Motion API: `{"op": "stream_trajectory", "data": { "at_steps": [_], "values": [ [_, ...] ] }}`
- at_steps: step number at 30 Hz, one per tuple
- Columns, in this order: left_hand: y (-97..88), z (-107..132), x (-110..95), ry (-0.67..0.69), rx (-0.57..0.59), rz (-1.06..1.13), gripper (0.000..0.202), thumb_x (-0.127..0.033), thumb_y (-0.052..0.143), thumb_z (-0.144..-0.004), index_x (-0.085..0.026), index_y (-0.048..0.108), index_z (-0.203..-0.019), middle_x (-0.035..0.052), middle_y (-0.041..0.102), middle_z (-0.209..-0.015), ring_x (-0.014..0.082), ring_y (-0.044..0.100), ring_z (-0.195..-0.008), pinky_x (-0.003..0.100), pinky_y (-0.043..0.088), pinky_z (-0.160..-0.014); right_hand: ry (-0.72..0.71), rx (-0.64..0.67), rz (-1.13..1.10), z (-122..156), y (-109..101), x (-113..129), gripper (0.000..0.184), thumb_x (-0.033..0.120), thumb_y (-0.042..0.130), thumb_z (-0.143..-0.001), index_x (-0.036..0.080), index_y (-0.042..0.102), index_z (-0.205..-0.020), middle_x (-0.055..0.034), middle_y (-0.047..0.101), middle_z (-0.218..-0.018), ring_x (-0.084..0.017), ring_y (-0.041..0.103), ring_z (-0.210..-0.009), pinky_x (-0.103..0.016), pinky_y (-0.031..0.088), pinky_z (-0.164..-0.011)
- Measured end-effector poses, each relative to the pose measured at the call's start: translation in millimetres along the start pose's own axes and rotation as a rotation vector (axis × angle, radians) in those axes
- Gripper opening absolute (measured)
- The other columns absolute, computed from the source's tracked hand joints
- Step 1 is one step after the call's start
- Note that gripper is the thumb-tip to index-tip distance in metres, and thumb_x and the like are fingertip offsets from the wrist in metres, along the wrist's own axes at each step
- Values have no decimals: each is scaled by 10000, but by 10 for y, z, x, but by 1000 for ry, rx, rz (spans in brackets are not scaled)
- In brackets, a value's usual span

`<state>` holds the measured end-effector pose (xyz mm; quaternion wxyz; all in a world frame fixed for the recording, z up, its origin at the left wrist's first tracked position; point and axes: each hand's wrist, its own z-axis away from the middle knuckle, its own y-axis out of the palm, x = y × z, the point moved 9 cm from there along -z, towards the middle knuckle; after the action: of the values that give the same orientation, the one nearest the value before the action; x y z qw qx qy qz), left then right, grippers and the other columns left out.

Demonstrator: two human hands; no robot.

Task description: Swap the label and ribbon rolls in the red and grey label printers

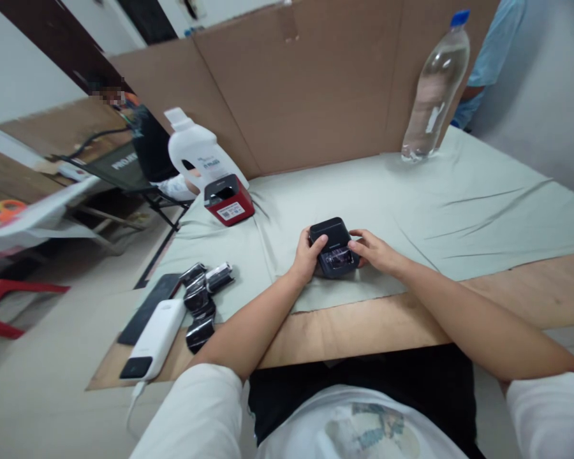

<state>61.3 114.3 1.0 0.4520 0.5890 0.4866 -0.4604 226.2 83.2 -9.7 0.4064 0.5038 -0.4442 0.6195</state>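
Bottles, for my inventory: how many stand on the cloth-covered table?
2: a white handled bottle at left, behind the red box; a clear blue-capped bottle at right, before the cardboard.

white jug (201, 150) | clear bottle (435, 95), blue cap (460, 18), before cardboard panel (310, 95) | white power bank (160, 331), cabled | blurred orange ring (14, 214), perhaps tape

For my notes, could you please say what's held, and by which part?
The black device: left hand holding its left side, right hand its right side.
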Motion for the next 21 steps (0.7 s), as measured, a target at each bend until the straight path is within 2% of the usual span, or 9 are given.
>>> {"op": "stream_trajectory", "data": {
  "at_steps": [3, 9, 16, 21],
  "values": [
    [6, 6, -40, 41, 13, -68, 561, -555, 685, -725, -203, 486, -1114, 66, 598, -1079, 210, 581, -1011, 372, 448, -936, 0, -20, 49, 1, 9, 1, 742, 655, 603, -796, 164, 410, -1319, -88, 651, -954, -181, 639, -726, -324, 544, -624],
    [34, 32, -127, 118, 52, -187, 659, -612, 684, -704, -218, 465, -1185, 72, 579, -1124, 216, 564, -1033, 367, 436, -953, -113, -50, 194, -2, 32, 49, 737, 539, 735, -716, 160, 450, -1281, -109, 652, -1052, -244, 640, -945, -409, 529, -839],
    [57, -39, 23, 47, 73, -55, 585, -566, 701, -719, -190, 504, -1122, 67, 603, -1096, 208, 572, -1034, 365, 436, -960, -96, -69, 244, -8, -12, 74, 651, 489, 729, -739, 160, 487, -1246, -98, 667, -998, -235, 640, -895, -392, 529, -786],
    [88, -84, 138, -26, 108, 40, 556, -541, 698, -744, -171, 525, -1121, 69, 617, -1087, 204, 592, -1009, 364, 455, -932, -76, -48, 183, -42, -13, 33, 649, 442, 755, -720, 159, 491, -1241, -80, 668, -964, -220, 646, -869, -376, 537, -767]
  ]
}}
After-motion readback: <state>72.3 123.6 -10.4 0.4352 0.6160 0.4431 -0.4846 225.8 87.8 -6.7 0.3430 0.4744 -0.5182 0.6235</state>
